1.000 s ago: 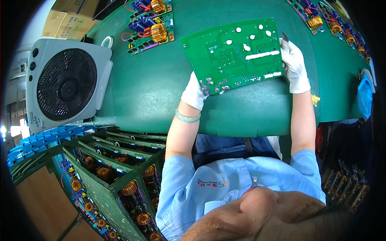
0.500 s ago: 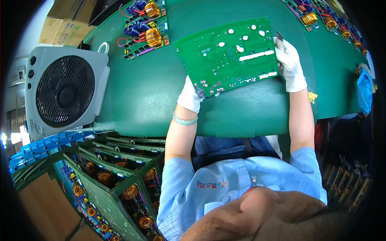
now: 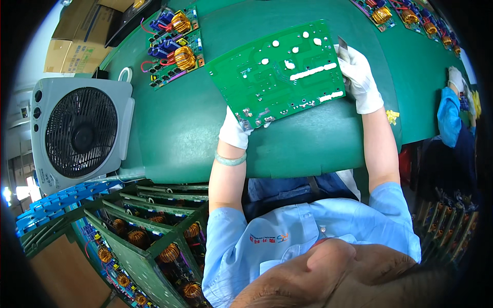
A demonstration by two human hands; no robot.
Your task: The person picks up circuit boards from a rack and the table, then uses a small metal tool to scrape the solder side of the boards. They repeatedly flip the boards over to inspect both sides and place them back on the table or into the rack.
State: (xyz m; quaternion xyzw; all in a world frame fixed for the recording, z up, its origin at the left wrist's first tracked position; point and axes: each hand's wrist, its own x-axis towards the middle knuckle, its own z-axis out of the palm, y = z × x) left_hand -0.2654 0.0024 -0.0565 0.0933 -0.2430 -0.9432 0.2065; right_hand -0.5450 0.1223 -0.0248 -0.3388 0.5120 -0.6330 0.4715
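A green circuit board [image 3: 272,77] is held up over the bench, its underside with solder joints and white blobs of compound facing up. My left hand [image 3: 233,131], in a white glove, grips the lower left corner; its fingers are mostly hidden under the board. At the right edge my gloved right hand [image 3: 358,77] is closed on the board. A narrow grey metal strip [image 3: 342,44] sticks out by its thumb and fingers; its kind is unclear.
Two finished-looking boards with copper coils [image 3: 184,57] lie at the far left of the green bench [image 3: 174,128]. A grey box fan [image 3: 82,128] stands left. Below it is a green rack [image 3: 138,246] holding boards. More boards [image 3: 382,15] lie far right, near a co-worker's gloved hand [image 3: 454,77].
The view has shifted slightly, so the board and my hands sit a little further left in it. My grip looks the same. The co-worker's gloved hand has come into sight at the right.
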